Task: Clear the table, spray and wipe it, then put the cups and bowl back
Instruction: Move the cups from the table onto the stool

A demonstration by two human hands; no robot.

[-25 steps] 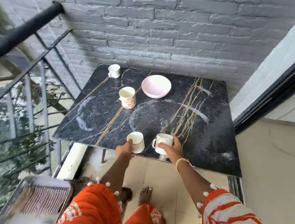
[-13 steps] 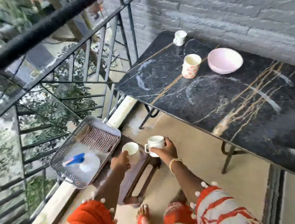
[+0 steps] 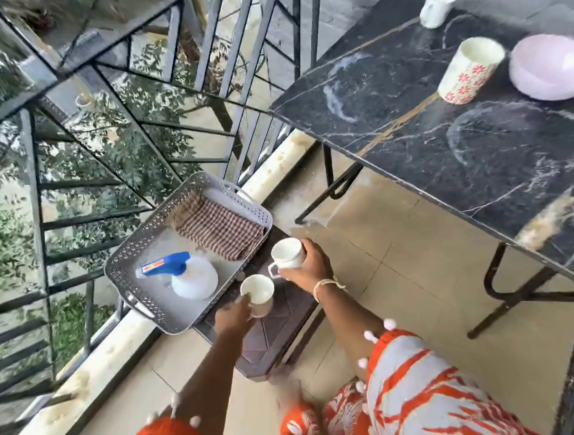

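carrying two cups off the table to the low stool

curled fingers of the left hand (image 3: 233,316) grip a white cup (image 3: 258,293), and the right hand (image 3: 305,267) wraps another white cup (image 3: 287,253) from its far side. a second ago both cups stood at the table's near edge; now they hang over the dark stool (image 3: 271,335), just beside the grey tray (image 3: 144,249) that holds the spray bottle (image 3: 185,276) and checked cloth (image 3: 219,227). the marble table (image 3: 445,156) still carries a floral cup (image 3: 466,72), a small white cup (image 3: 437,6) and the pink bowl (image 3: 555,69), so clearing looks about half done; spraying must wait.
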